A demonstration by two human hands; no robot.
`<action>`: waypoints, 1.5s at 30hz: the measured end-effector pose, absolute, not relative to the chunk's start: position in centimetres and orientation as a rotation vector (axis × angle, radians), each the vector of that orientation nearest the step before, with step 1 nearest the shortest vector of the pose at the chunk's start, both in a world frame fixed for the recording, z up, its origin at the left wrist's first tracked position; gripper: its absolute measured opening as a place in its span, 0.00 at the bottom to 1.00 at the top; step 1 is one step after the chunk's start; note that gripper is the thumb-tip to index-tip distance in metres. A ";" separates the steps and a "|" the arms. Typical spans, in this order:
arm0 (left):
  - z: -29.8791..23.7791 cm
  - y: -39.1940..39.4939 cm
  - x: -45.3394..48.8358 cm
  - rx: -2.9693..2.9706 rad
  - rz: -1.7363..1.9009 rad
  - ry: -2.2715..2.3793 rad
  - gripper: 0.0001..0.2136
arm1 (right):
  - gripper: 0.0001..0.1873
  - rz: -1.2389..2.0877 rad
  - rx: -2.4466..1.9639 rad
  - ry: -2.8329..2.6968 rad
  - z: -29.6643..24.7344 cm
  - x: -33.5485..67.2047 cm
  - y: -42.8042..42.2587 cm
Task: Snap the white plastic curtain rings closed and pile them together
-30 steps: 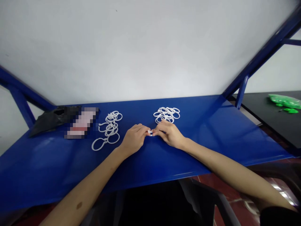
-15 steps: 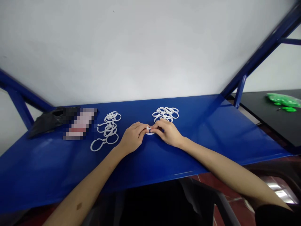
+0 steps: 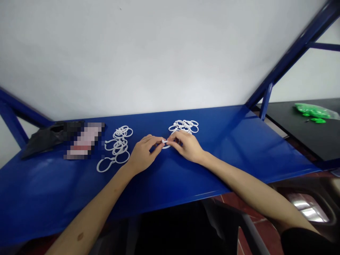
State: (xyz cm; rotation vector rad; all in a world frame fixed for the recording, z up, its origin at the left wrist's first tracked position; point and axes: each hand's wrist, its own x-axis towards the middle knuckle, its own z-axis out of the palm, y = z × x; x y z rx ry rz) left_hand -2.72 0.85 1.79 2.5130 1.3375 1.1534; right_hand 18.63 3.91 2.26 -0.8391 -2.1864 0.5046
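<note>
Between my hands, just above the blue table (image 3: 164, 180), is a white plastic ring (image 3: 166, 146) with a small clasp. My left hand (image 3: 145, 153) pinches its clasp end with thumb and forefinger. Thumb and fingers of my right hand (image 3: 186, 145) grip the other side of the same ring, and they cover part of it. Right behind my right hand lies a pile of white rings (image 3: 187, 124), partly hidden by the knuckles. Left of my left hand, more white rings (image 3: 120, 146) lie in a loose row, some overlapping.
A black plastic bag (image 3: 50, 138) and a blurred pinkish packet (image 3: 85, 140) lie at the table's left. Blue metal struts (image 3: 267, 101) rise at both sides against a pale wall. On a dark table to the right rests a bag of green pieces (image 3: 313, 110).
The view has shifted slightly, so most things sit a little further left. Both hands still hold the ring, whose clasp now looks turned between the fingertips.
</note>
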 end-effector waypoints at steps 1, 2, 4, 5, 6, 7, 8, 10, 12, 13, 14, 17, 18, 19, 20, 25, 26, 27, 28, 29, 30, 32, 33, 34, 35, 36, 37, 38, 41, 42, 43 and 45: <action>1.8 0.8 -2.7 2.507 1.154 1.337 0.07 | 0.07 0.512 -0.840 -2.186 2.2 18.6 3.9; 1.8 0.8 -2.7 2.502 1.154 1.335 0.07 | 0.07 0.520 -0.839 -2.185 2.2 18.6 3.9; 1.7 0.8 -2.7 2.492 1.158 1.328 0.08 | 0.07 0.539 -0.825 -2.175 2.0 18.6 4.0; 1.6 0.8 -2.6 2.487 1.166 1.322 0.08 | 0.07 0.549 -0.808 -2.167 1.8 18.6 4.0; 1.4 0.8 -2.6 2.482 1.178 1.314 0.08 | 0.07 0.560 -0.786 -2.156 1.7 18.6 4.0; 1.2 0.8 -2.5 2.476 1.193 1.306 0.08 | 0.06 0.575 -0.760 -2.143 1.6 18.6 4.0; 1.1 0.7 -2.4 2.468 1.209 1.299 0.08 | 0.07 0.594 -0.734 -2.129 1.5 18.6 4.0; 0.8 0.6 -2.2 2.443 1.235 1.293 0.08 | 0.07 0.632 -0.702 -2.100 1.5 18.7 3.8; 0.8 0.5 -2.0 2.414 1.246 1.292 0.08 | 0.08 0.658 -0.695 -2.087 1.5 18.8 3.6; 0.9 0.4 -2.0 2.403 1.241 1.288 0.08 | 0.08 0.663 -0.699 -2.088 1.6 18.8 3.5; 1.1 0.4 -1.9 2.395 1.228 1.283 0.08 | 0.07 0.664 -0.708 -2.089 1.8 18.7 3.4; 1.9 0.4 -1.9 2.352 1.208 1.301 0.08 | 0.07 0.685 -0.778 -2.043 2.2 18.3 3.2; 2.2 0.4 -1.9 2.325 1.219 1.325 0.08 | 0.07 0.693 -0.811 -2.011 2.3 18.0 3.2; 2.4 0.4 -1.9 2.293 1.233 1.357 0.08 | 0.07 0.700 -0.841 -1.978 2.3 17.8 3.2; 2.6 0.5 -1.9 2.260 1.241 1.388 0.08 | 0.07 0.705 -0.865 -1.950 2.4 17.5 3.1; 2.7 0.6 -1.9 2.165 1.189 1.424 0.07 | 0.09 0.752 -0.897 -1.894 2.1 16.9 3.0; 2.7 0.6 -1.9 2.163 1.185 1.412 0.07 | 0.09 0.760 -0.896 -1.891 2.1 16.9 3.0; 2.7 0.6 -2.0 2.167 1.182 1.403 0.06 | 0.09 0.764 -0.895 -1.891 2.0 17.0 3.0; 2.6 0.6 -2.0 2.174 1.179 1.397 0.06 | 0.09 0.762 -0.895 -1.893 2.0 17.1 3.0; 2.6 0.6 -2.1 2.184 1.175 1.393 0.06 | 0.09 0.757 -0.896 -1.898 1.9 17.2 3.1; 2.6 0.6 -2.2 2.195 1.174 1.390 0.06 | 0.09 0.747 -0.896 -1.906 1.9 17.3 3.1; 2.5 0.7 -2.3 2.221 1.171 1.382 0.06 | 0.09 0.713 -0.892 -1.928 1.9 17.6 3.3; 2.4 0.7 -2.3 2.238 1.166 1.374 0.07 | 0.08 0.689 -0.886 -1.942 1.9 17.7 3.3; 2.3 0.8 -2.4 2.256 1.161 1.368 0.07 | 0.07 0.666 -0.877 -1.960 1.8 17.9 3.4; 2.2 0.8 -2.4 2.274 1.154 1.365 0.07 | 0.06 0.644 -0.868 -1.980 1.8 18.0 3.5; 2.1 0.9 -2.5 2.293 1.147 1.363 0.07 | 0.06 0.626 -0.858 -2.000 1.8 18.0 3.6; 1.9 0.9 -2.5 2.311 1.140 1.360 0.07 | 0.06 0.612 -0.850 -2.019 1.8 18.1 3.6; 1.8 0.9 -2.5 2.327 1.135 1.358 0.07 | 0.06 0.603 -0.843 -2.038 1.7 18.2 3.6; 1.4 0.8 -2.4 2.375 1.134 1.363 0.07 | 0.07 0.574 -0.812 -2.090 1.5 18.3 3.6; 1.3 0.8 -2.4 2.389 1.136 1.365 0.07 | 0.07 0.561 -0.794 -2.103 1.4 18.3 3.5; 1.2 0.6 -2.3 2.399 1.139 1.367 0.07 | 0.07 0.545 -0.774 -2.114 1.4 18.4 3.5; 1.0 0.4 -2.1 2.413 1.142 1.360 0.07 | 0.07 0.513 -0.732 -2.133 1.2 18.7 3.6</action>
